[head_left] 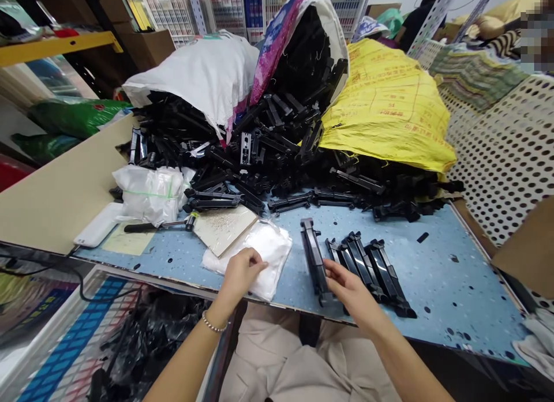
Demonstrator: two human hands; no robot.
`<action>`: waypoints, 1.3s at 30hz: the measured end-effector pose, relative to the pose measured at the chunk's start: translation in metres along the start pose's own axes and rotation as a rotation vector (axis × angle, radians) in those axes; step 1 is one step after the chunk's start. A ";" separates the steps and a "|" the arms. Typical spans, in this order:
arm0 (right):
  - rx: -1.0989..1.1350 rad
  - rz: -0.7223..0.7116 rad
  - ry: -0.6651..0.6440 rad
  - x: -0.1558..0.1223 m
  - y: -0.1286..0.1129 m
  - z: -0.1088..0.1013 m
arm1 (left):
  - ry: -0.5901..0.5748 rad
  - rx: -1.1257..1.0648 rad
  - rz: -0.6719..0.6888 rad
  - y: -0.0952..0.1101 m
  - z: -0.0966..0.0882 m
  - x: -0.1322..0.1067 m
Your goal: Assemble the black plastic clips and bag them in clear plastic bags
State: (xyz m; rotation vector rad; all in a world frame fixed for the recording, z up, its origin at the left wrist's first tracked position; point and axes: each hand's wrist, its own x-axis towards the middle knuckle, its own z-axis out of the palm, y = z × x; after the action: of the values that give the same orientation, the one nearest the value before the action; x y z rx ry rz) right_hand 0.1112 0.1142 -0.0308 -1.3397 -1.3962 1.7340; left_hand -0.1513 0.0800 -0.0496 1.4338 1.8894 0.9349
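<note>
My left hand point(244, 270) is over a stack of thin white plastic bags point(270, 246), its thumb and fingers pinched together at the top bag. A long black plastic part point(314, 258) stands out to the right of the stack, with my right hand point(348, 286) gripping its lower right side between thumb and fingers. Several similar black parts point(385, 275) lie side by side on the blue tabletop point(450, 275), just beyond my right hand. A beige board point(223, 228) rests partly on the bags' far edge.
A heap of black parts point(268, 142) spills from a white sack point(199, 73), a purple-edged sack point(277, 44) and a yellow sack point(385, 102). To the left lie a wrapped bundle point(151, 188), a screwdriver-like tool point(142, 227) and a white device point(97, 224). A perforated white basket point(511, 142) borders the right.
</note>
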 end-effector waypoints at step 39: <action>1.058 0.369 -0.455 -0.021 -0.003 0.068 | 0.053 -0.011 0.498 0.039 -0.024 -0.083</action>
State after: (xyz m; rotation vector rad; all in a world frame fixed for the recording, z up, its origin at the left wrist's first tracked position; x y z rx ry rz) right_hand 0.0560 0.0699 -0.0222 -0.6208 -0.2117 2.5632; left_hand -0.1280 0.0024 -0.0005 1.9355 1.5817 1.2130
